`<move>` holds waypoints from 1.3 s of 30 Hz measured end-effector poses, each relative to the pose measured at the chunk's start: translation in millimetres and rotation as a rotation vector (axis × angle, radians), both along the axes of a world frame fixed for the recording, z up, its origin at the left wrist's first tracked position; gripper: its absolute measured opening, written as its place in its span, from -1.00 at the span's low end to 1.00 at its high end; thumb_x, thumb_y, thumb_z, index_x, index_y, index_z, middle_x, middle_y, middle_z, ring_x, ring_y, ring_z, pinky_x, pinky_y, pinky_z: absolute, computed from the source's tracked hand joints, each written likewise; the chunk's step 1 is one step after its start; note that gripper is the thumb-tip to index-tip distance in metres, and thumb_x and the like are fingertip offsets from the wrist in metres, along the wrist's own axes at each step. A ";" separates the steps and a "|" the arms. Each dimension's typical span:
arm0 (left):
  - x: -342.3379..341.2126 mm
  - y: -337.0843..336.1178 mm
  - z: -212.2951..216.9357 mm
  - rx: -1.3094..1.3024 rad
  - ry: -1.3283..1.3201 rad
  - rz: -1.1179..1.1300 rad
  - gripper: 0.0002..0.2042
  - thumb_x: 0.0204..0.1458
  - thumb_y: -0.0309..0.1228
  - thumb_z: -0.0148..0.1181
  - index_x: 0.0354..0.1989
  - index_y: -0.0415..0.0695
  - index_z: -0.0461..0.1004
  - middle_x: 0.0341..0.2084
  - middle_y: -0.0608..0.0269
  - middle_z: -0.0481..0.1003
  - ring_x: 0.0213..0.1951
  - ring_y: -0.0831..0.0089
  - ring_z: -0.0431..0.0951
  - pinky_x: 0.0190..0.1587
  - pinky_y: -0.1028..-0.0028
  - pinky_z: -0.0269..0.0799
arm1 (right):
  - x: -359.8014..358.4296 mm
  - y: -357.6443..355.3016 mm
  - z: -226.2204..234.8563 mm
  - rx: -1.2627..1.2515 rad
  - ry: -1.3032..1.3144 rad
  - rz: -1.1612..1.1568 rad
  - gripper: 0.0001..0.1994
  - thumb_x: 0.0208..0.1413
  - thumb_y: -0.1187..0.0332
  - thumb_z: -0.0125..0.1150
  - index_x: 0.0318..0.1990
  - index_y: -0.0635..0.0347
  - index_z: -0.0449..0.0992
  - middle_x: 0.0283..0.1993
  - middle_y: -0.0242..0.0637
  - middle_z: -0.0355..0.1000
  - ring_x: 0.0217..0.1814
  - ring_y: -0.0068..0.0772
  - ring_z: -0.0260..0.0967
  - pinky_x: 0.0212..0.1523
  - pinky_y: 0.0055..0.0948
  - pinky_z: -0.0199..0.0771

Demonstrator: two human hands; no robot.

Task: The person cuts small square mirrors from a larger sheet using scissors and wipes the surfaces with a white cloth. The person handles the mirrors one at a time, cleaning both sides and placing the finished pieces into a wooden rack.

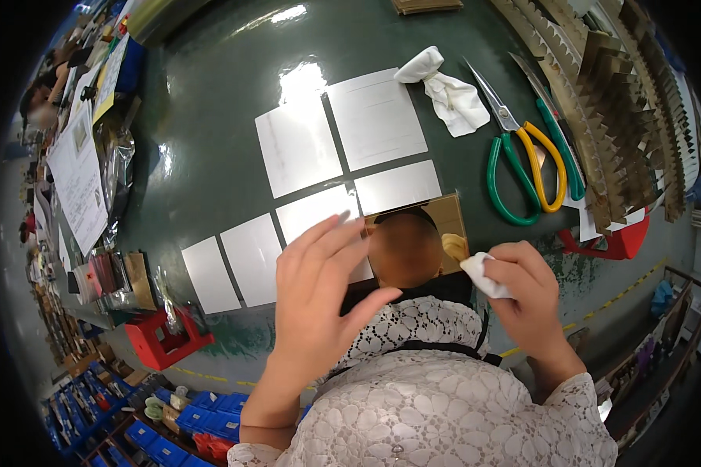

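Observation:
A gold mirror-like panel (449,215) lies at the near edge of the green table, with reflections across its surface. My right hand (526,292) is closed round a bunched white cloth (487,275), which meets the panel's right side. At the panel's left edge is my left hand (319,288), open, its thumb apart from the fingers. Whether those fingers touch the panel I cannot tell. Several pale rectangular sheets lie beyond and to the left, among them a large sheet (376,121), a shiny sheet (297,152) and a narrow sheet (211,276).
Scissors (509,121) with green and yellow handles lie at the right, beside a knotted white cloth (453,97). Toothed metal strips (600,101) crowd the far right. Printed paper (78,175) lies along the left edge. A red stool (160,340) stands below the table's left side.

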State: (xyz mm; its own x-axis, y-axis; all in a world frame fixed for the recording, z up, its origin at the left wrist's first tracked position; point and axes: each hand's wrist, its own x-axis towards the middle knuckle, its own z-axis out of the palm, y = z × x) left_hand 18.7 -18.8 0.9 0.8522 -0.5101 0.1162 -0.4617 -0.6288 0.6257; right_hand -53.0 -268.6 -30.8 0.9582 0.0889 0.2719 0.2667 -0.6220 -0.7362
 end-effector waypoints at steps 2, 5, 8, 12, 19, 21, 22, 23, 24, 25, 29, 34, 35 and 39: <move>1.6 1.0 -6.5 0.100 0.007 -0.093 -0.11 -0.30 -0.24 0.56 0.30 -0.13 0.25 0.30 0.08 0.29 0.40 0.02 0.12 0.35 0.05 0.01 | 9.9 3.3 6.0 -0.156 -0.080 0.083 -0.64 -0.30 0.54 0.34 -0.20 0.24 0.57 -0.14 -0.23 0.43 -0.36 -0.30 0.33 -0.37 -0.44 0.39; 5.4 -4.6 -8.9 0.124 0.021 -0.102 -0.09 -0.29 -0.23 0.56 0.32 -0.17 0.23 0.28 0.11 0.32 0.39 0.01 0.14 0.37 0.01 -0.03 | 19.0 10.8 3.1 -0.312 -0.204 0.157 -0.64 -0.27 0.47 0.28 -0.18 0.25 0.58 -0.08 -0.25 0.45 -0.34 -0.31 0.31 -0.38 -0.44 0.39; 5.7 -3.8 -12.7 0.124 0.013 -0.080 -0.11 -0.23 -0.27 0.51 0.34 -0.19 0.17 0.30 0.22 0.30 0.37 0.02 0.16 0.37 -0.07 -0.05 | 31.2 15.5 0.2 -0.415 -0.279 0.210 -0.66 -0.24 0.44 0.26 -0.18 0.27 0.58 -0.04 -0.27 0.45 -0.31 -0.34 0.30 -0.41 -0.46 0.34; 6.5 -3.4 -15.5 0.125 0.010 -0.088 -0.12 -0.24 -0.28 0.51 0.32 -0.19 0.19 0.28 0.24 0.33 0.35 0.04 0.21 0.36 -0.08 -0.03 | 45.4 19.0 -5.7 -0.519 -0.301 0.227 -0.68 -0.21 0.43 0.25 -0.19 0.24 0.59 -0.01 -0.28 0.43 -0.22 -0.37 0.28 -0.42 -0.47 0.28; 8.8 -3.7 -16.0 0.141 -0.010 -0.097 -0.10 -0.29 -0.28 0.55 0.31 -0.17 0.21 0.21 0.24 0.40 0.34 0.09 0.22 0.37 -0.05 -0.04 | 30.3 25.6 -7.8 -0.539 -0.289 0.394 -0.70 -0.12 0.31 0.26 -0.17 0.18 0.61 0.00 -0.35 0.41 -0.16 -0.41 0.25 -0.34 -0.46 0.23; 8.7 -3.9 -16.2 0.147 -0.008 -0.093 -0.08 -0.32 -0.29 0.57 0.31 -0.15 0.22 0.20 0.24 0.43 0.35 0.10 0.22 0.38 -0.03 -0.05 | 22.7 26.1 -9.4 -0.533 -0.291 0.405 -0.70 -0.10 0.28 0.26 -0.17 0.18 0.60 0.01 -0.36 0.41 -0.17 -0.42 0.24 -0.34 -0.46 0.21; 8.8 -3.9 -16.2 0.149 -0.010 -0.093 -0.09 -0.33 -0.29 0.57 0.30 -0.15 0.23 0.20 0.25 0.42 0.35 0.10 0.22 0.38 -0.03 -0.05 | 23.5 23.9 -3.8 -0.541 -0.263 0.430 -0.71 -0.09 0.31 0.27 -0.18 0.18 0.60 0.01 -0.36 0.41 -0.18 -0.42 0.24 -0.34 -0.47 0.20; 8.8 -3.9 -16.3 0.151 -0.012 -0.093 -0.09 -0.34 -0.30 0.57 0.29 -0.14 0.24 0.20 0.25 0.42 0.35 0.10 0.23 0.38 -0.03 -0.04 | 26.0 22.2 -1.8 -0.534 -0.270 0.406 -0.72 -0.10 0.32 0.27 -0.18 0.18 0.60 0.01 -0.37 0.41 -0.18 -0.42 0.24 -0.34 -0.47 0.20; 8.5 -4.1 -16.8 0.147 -0.022 -0.091 -0.10 -0.35 -0.30 0.57 0.28 -0.14 0.25 0.20 0.26 0.42 0.34 0.10 0.23 0.38 -0.03 -0.04 | 30.4 20.1 -1.2 -0.528 -0.276 0.381 -0.72 -0.10 0.33 0.27 -0.18 0.18 0.60 0.02 -0.37 0.41 -0.19 -0.42 0.24 -0.34 -0.47 0.20; 8.1 -4.3 -17.7 0.144 -0.032 -0.088 -0.10 -0.36 -0.30 0.58 0.28 -0.14 0.26 0.20 0.26 0.42 0.34 0.10 0.24 0.38 -0.03 -0.03 | 34.7 18.4 -1.5 -0.521 -0.283 0.357 -0.72 -0.11 0.35 0.27 -0.18 0.19 0.60 0.02 -0.37 0.41 -0.19 -0.42 0.23 -0.34 -0.46 0.19; 8.9 -4.4 -17.7 0.157 -0.047 -0.091 -0.13 -0.36 -0.30 0.58 0.24 -0.14 0.29 0.20 0.27 0.41 0.32 0.10 0.27 0.37 -0.04 -0.02 | 42.7 20.5 -7.3 -0.546 -0.275 0.322 -0.74 -0.12 0.37 0.27 -0.21 0.21 0.59 0.01 -0.36 0.42 -0.20 -0.42 0.25 -0.35 -0.44 0.20; 9.2 -4.1 -19.1 0.141 -0.063 -0.102 -0.17 -0.34 -0.29 0.57 0.22 -0.12 0.31 0.20 0.28 0.42 0.31 0.11 0.28 0.37 -0.04 -0.01 | 31.8 23.3 -9.3 -0.569 -0.308 0.373 -0.68 -0.16 0.33 0.29 -0.19 0.22 0.57 0.02 -0.34 0.42 -0.20 -0.41 0.25 -0.34 -0.40 0.21; 8.7 -3.9 -20.3 0.137 -0.069 -0.100 -0.17 -0.34 -0.29 0.57 0.22 -0.12 0.31 0.20 0.28 0.42 0.30 0.11 0.29 0.37 -0.04 0.00 | 35.8 20.6 -8.0 -0.591 -0.317 0.369 -0.67 -0.16 0.32 0.29 -0.18 0.23 0.57 0.02 -0.34 0.42 -0.20 -0.40 0.24 -0.33 -0.39 0.21; 8.2 -3.6 -19.4 0.140 -0.073 -0.098 -0.18 -0.35 -0.29 0.57 0.21 -0.11 0.32 0.19 0.30 0.42 0.29 0.11 0.30 0.37 -0.04 0.01 | 53.6 16.2 -11.5 -0.587 -0.323 0.296 -0.71 -0.13 0.35 0.26 -0.19 0.23 0.56 0.02 -0.33 0.42 -0.20 -0.40 0.25 -0.33 -0.38 0.21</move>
State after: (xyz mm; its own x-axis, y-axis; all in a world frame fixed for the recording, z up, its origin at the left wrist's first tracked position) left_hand 26.9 -22.5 -18.5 0.7898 -0.6055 0.0977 -0.5655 -0.6573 0.4982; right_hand 0.6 -252.4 -42.4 0.7515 0.5499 0.3646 0.6324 -0.7579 -0.1602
